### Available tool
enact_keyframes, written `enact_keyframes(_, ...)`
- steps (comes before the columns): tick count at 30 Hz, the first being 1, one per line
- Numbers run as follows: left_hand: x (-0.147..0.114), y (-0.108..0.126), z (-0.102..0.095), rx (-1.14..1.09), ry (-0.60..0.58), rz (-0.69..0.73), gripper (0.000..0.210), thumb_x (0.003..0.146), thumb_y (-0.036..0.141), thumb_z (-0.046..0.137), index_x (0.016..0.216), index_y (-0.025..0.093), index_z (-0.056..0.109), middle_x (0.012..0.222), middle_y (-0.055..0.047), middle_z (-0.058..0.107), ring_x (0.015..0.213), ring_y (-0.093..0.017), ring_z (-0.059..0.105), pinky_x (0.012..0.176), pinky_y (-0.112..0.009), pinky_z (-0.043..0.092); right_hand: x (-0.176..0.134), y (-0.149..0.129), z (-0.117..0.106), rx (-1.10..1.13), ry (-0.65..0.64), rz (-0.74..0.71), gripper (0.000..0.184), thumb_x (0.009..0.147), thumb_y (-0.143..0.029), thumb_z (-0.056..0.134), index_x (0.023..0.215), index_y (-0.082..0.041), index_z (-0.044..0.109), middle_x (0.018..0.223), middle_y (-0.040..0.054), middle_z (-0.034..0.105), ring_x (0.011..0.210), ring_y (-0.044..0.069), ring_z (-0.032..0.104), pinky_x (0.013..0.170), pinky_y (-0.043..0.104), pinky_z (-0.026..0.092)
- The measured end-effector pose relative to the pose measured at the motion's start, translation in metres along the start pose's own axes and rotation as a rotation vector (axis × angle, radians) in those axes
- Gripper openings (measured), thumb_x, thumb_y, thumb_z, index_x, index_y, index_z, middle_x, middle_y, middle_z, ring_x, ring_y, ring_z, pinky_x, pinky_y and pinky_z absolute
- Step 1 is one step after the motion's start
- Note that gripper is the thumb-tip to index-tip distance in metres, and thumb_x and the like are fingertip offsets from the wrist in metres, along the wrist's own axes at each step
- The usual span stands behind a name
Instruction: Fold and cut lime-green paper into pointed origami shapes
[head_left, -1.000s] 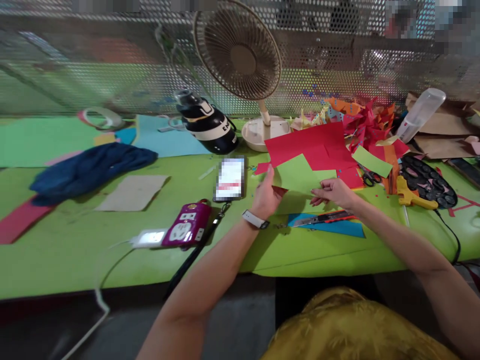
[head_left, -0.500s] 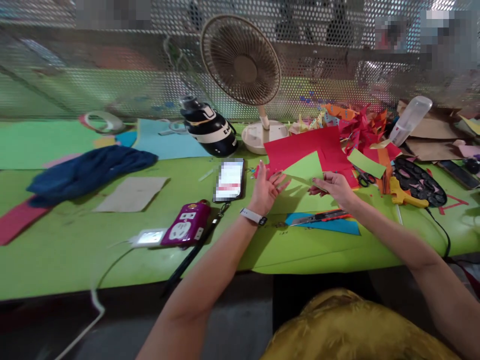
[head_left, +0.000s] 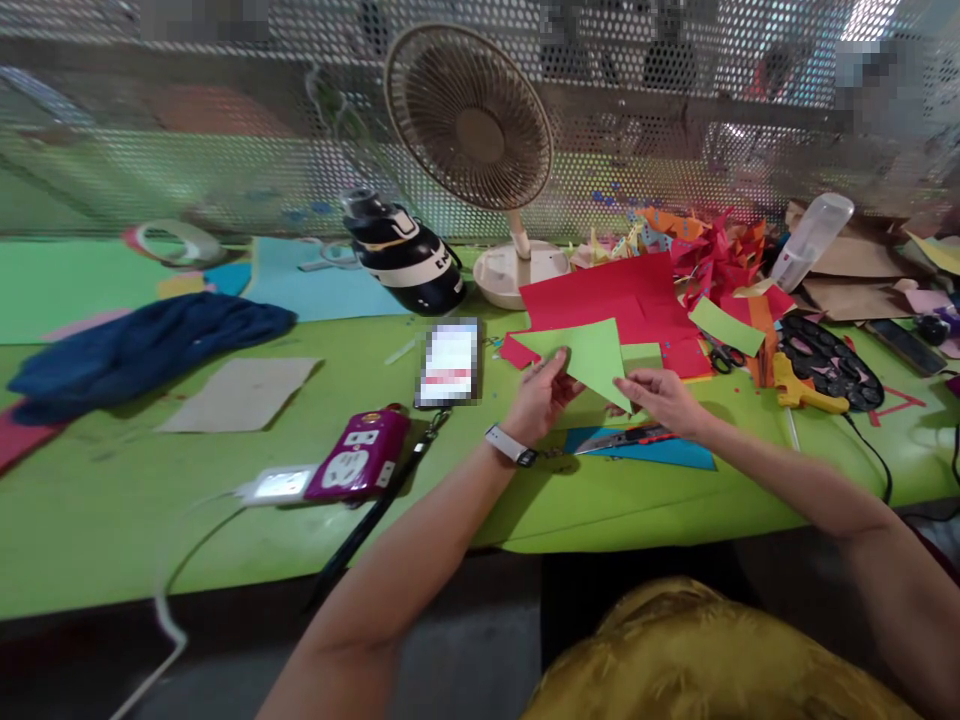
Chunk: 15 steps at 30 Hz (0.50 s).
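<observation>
A light green paper triangle [head_left: 592, 350] is held up above the table between both hands. My left hand [head_left: 541, 400] pinches its left side, thumb on top and the fingers behind it. At the lower right corner, my right hand [head_left: 660, 398] grips the paper between thumb and fingers. Behind the triangle lies a large sheet of red paper [head_left: 630, 285], with a small green piece [head_left: 641, 355] at its near edge. Just below the hands, a box cutter [head_left: 626, 438] rests on a blue paper strip [head_left: 690, 453].
A phone [head_left: 450, 362] and a purple power socket [head_left: 364, 455] with a cord lie left of my hands. Behind stand a black bottle [head_left: 409, 262] and a fan [head_left: 480, 135]. Scissors [head_left: 726, 357], a yellow glue gun [head_left: 806, 388] and paper scraps [head_left: 720, 255] are at right.
My left hand, open and off the paper before, has closed on the triangle's left side. The triangle has turned, its point now facing down toward my right hand.
</observation>
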<state>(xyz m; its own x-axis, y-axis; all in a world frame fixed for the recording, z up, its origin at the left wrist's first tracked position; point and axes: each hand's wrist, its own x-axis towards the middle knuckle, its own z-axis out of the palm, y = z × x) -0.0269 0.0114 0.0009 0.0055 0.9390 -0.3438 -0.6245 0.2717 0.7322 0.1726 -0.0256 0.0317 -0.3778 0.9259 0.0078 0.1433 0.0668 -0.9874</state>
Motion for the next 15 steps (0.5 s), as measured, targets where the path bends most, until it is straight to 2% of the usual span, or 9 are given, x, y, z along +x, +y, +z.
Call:
enact_keyframes(2,0.002,0.0,-0.002,-0.022,0.008,-0.006,0.013,0.08,0.022,0.077,0.081,0.019,0.065,0.052,0.006,0.058,0.045,-0.009,0.058,0.052,-0.021,0.057,-0.001,0.002,-0.01,-0.176,0.138,-0.165,0.027,0.093,-0.042,0.055,0.105,-0.02,0.066,0.096,0.0088,0.074,0.088,0.02,0.072,0.078,0.035,0.058)
enact_keyframes(4,0.002,-0.001,-0.002,-0.028,-0.01,-0.025,0.012,0.079,0.022,0.077,0.081,0.019,0.066,0.054,0.004,0.06,0.046,-0.01,0.059,0.052,-0.023,0.058,0.0,0.002,-0.019,-0.408,0.221,-0.378,0.031,0.092,-0.025,0.054,0.122,-0.023,0.063,0.124,0.0105,0.067,0.114,0.022,0.065,0.098,0.042,0.053)
enact_keyframes(7,-0.003,-0.004,0.0,0.005,-0.057,-0.074,0.013,0.077,0.022,0.079,0.08,0.02,0.067,0.06,0.002,0.065,0.048,-0.011,0.06,0.052,-0.024,0.058,0.0,0.004,-0.025,-0.761,0.118,-0.63,0.045,0.086,-0.008,0.052,0.124,-0.028,0.066,0.154,0.0063,0.044,0.144,0.027,0.037,0.115,0.051,0.036)
enact_keyframes(9,-0.008,-0.005,0.002,0.027,-0.079,-0.093,0.015,0.076,0.023,0.081,0.081,0.019,0.067,0.064,0.002,0.067,0.05,-0.01,0.061,0.053,-0.024,0.058,0.001,0.007,-0.025,-0.907,0.013,-0.684,0.047,0.083,-0.003,0.052,0.117,-0.03,0.071,0.16,0.0013,0.034,0.15,0.028,0.023,0.118,0.053,0.03)
enact_keyframes(11,-0.011,-0.005,0.004,0.038,-0.079,-0.09,0.017,0.075,0.026,0.081,0.08,0.018,0.067,0.062,0.004,0.064,0.051,-0.009,0.061,0.056,-0.024,0.059,0.001,0.012,-0.027,-0.971,-0.046,-0.702,0.047,0.081,-0.001,0.053,0.111,-0.032,0.074,0.162,-0.002,0.031,0.151,0.028,0.02,0.118,0.053,0.03)
enact_keyframes(13,-0.012,-0.003,0.004,0.038,-0.054,-0.074,0.019,0.075,0.028,0.082,0.081,0.018,0.067,0.058,0.006,0.061,0.053,-0.01,0.062,0.062,-0.026,0.06,0.004,0.015,-0.034,-0.976,-0.024,-0.719,0.046,0.081,-0.002,0.054,0.109,-0.032,0.075,0.161,-0.0031,0.033,0.15,0.027,0.023,0.117,0.052,0.032)
enact_keyframes(15,-0.013,0.0,0.005,0.058,-0.014,-0.076,0.02,0.073,0.028,0.084,0.08,0.017,0.068,0.058,0.005,0.061,0.058,-0.012,0.067,0.064,-0.027,0.061,0.006,0.017,-0.043,-0.958,0.1,-0.706,0.044,0.083,-0.003,0.053,0.108,-0.032,0.075,0.157,-0.0028,0.039,0.148,0.026,0.029,0.115,0.053,0.035)
